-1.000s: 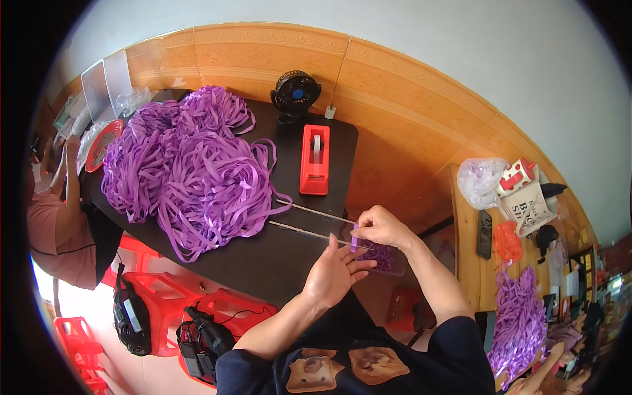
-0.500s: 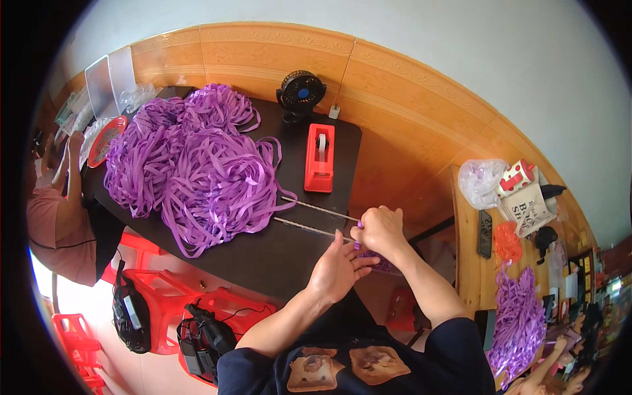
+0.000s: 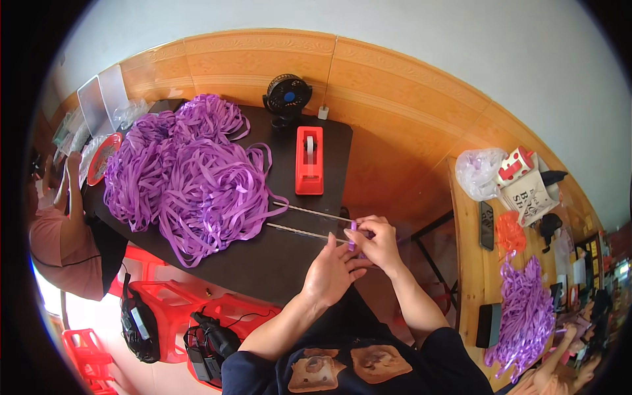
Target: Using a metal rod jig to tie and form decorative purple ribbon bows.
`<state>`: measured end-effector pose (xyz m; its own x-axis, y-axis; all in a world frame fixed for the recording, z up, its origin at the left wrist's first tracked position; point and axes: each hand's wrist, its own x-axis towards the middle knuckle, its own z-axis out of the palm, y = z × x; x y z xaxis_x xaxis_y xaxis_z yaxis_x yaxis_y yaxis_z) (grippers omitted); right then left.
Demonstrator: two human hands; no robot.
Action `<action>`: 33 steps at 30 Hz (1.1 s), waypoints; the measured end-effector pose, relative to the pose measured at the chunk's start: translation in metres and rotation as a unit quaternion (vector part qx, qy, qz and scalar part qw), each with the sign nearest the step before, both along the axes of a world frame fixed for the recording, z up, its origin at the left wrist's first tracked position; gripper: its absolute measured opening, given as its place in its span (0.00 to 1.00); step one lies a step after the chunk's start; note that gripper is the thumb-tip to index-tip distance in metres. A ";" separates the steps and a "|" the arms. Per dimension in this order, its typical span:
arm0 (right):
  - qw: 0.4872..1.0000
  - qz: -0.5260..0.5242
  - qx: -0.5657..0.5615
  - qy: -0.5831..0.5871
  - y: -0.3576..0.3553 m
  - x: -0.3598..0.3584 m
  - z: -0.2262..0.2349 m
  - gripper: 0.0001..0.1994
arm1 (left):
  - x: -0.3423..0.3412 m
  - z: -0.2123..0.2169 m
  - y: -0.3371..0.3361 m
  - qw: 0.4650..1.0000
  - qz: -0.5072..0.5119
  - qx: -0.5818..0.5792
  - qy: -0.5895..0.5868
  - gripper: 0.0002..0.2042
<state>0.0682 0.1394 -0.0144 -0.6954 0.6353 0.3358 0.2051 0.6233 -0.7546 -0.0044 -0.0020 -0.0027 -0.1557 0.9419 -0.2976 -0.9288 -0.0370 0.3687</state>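
Observation:
Two thin metal rods (image 3: 309, 210) stick out side by side over the right end of the dark table. A short band of purple ribbon (image 3: 353, 236) crosses them near my hands. My right hand (image 3: 376, 245) pinches this ribbon at the rods. My left hand (image 3: 329, 273) lies palm up just below, fingers apart and thumb close to the nearer rod. Whether its fingertips touch the ribbon is hard to see. A big tangled heap of purple ribbon (image 3: 204, 178) covers the table's left part, with one loop reaching the rods' far ends.
Behind the rods stand a red tape dispenser (image 3: 309, 161) and a black fan (image 3: 288, 97). Red stools (image 3: 172, 309) holding black bags are at lower left. Another person (image 3: 69, 230) sits at far left. A wooden table (image 3: 469, 276) at right bears more purple ribbon (image 3: 523, 309) and a phone (image 3: 486, 225).
My right hand has turned from a closed, knuckles-up pose to a pinch, bringing the ribbon band across both rods. My left hand stays nearly in place. The whole view has shifted slightly.

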 end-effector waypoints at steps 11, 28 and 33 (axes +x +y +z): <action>0.900 0.131 -0.406 0.087 0.024 0.024 -0.018 0.05 | -0.001 0.001 0.000 1.000 -0.004 0.003 -0.007 0.34; 0.879 0.153 -0.420 0.163 0.021 0.018 -0.045 0.06 | -0.001 -0.002 0.002 1.000 0.007 0.001 -0.011 0.36; 0.852 0.148 -0.498 0.056 0.022 0.006 -0.044 0.07 | -0.001 -0.001 0.002 1.000 0.007 0.004 -0.012 0.36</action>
